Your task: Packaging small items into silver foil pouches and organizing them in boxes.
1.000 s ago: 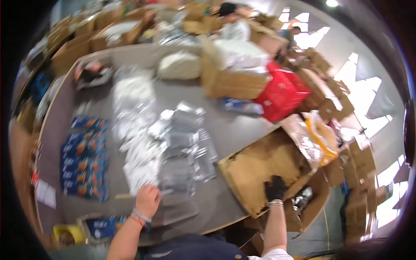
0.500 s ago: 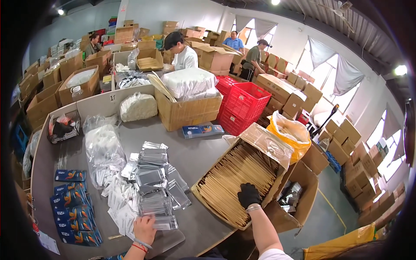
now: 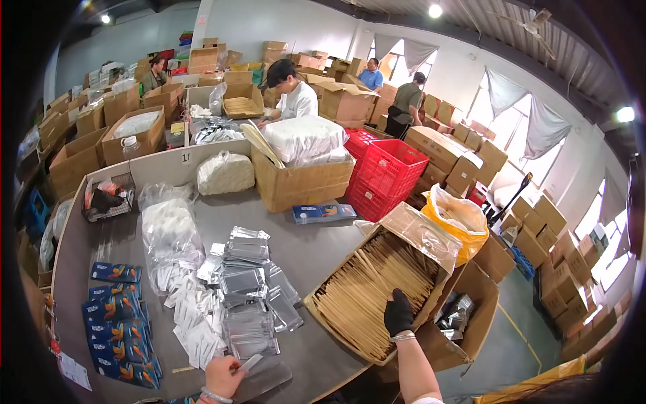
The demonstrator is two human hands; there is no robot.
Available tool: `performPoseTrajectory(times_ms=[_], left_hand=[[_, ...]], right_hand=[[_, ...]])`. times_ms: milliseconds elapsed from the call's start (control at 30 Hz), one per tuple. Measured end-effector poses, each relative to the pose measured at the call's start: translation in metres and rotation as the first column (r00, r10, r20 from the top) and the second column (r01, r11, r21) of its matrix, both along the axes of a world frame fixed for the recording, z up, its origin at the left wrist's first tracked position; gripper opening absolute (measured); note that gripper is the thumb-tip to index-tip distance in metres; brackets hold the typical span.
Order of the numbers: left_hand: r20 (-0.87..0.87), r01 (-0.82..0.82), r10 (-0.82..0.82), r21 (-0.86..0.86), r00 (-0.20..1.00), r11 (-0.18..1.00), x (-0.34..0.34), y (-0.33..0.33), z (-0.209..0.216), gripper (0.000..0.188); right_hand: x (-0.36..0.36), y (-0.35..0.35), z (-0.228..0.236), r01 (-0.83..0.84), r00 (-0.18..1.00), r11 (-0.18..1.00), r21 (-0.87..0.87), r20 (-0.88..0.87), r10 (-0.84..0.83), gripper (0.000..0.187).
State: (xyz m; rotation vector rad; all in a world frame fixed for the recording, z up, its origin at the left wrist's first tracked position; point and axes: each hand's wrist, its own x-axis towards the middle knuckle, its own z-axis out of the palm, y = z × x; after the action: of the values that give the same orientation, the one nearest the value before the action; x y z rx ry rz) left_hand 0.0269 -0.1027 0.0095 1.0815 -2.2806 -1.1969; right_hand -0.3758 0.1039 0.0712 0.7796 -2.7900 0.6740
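Note:
At the table's near edge my bare left hand [image 3: 224, 377] is closed, pinching a small whitish packet [image 3: 252, 362]. Just beyond it lie silver flat pouches [image 3: 250, 330] in overlapping piles, with loose white packets [image 3: 195, 330] to their left. My right hand [image 3: 398, 315], in a black glove, rests over thin tan strips [image 3: 370, 286] packed in an open cardboard box [image 3: 321, 316]. Its fingers point away from me along the box's right part; whether they grip a strip is hidden.
Blue printed pouches [image 3: 121, 337] lie in a column at left. A plastic bag of white packets [image 3: 168, 232], a wire basket [image 3: 111, 198] and a carton [image 3: 303, 182] stand farther back. Right of the box are red crates [image 3: 387, 168], a yellow bag [image 3: 464, 219] and a carton of silver pouches [image 3: 481, 303]. Co-workers stand beyond.
My right hand has turned and shifted slightly toward the box's right side. My left hand has drawn back from the silver pouches and now pinches a whitish packet. The view has shifted a little.

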Motion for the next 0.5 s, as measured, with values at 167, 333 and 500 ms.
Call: performPoseTrajectory(times_ms=[167,333,500], left_hand=[[0.271,0.066,-0.046,-0.067,0.962,0.996,0.034,0.025,0.002,0.028],[0.163,0.007,0.055,-0.36,0.985,0.933,0.047,0.035,0.007,0.05],[0.26,0.031,0.065,-0.348,0.964,0.937,0.091,0.035,0.018,0.07]], right_hand=[[0.049,-0.034,0.004,-0.439,0.891,0.898,0.017,-0.123,0.438,0.02],[0.135,-0.076,-0.004,-0.836,0.461,0.514,-0.192,0.264,0.847,0.027],[0.154,-0.083,-0.057,-0.933,0.355,0.305,0.191,0.343,0.87,0.027]])
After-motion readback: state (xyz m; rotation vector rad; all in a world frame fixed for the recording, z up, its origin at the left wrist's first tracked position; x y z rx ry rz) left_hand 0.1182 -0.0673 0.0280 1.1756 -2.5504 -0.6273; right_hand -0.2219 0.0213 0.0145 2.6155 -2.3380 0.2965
